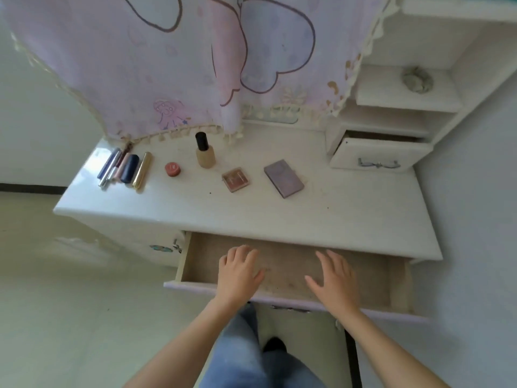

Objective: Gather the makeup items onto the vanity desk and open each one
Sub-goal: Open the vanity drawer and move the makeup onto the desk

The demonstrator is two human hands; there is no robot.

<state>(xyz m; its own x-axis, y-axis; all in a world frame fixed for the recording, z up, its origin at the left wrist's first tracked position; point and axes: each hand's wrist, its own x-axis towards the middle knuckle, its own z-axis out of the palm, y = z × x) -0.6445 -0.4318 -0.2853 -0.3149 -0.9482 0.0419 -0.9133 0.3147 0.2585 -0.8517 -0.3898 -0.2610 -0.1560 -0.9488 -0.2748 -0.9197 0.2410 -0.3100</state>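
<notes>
Head view: left hand [239, 271] and right hand [334, 275] hover loosely spread, holding nothing, over the open drawer [397, 281]. The foundation bottle [205, 155] stands capped on the vanity desk [335, 214]; slamming the drawer could topple it.

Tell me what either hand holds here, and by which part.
Nothing. The left hand and the right hand are both open and empty over the pulled-out, wood-lined desk drawer.

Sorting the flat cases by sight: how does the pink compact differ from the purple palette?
The pink compact is small and roughly square; the purple palette is larger and oblong. The compact is reddish-pink, the palette dull purple. The compact lies left of the palette. Both lie flat and closed on the desk.
</notes>
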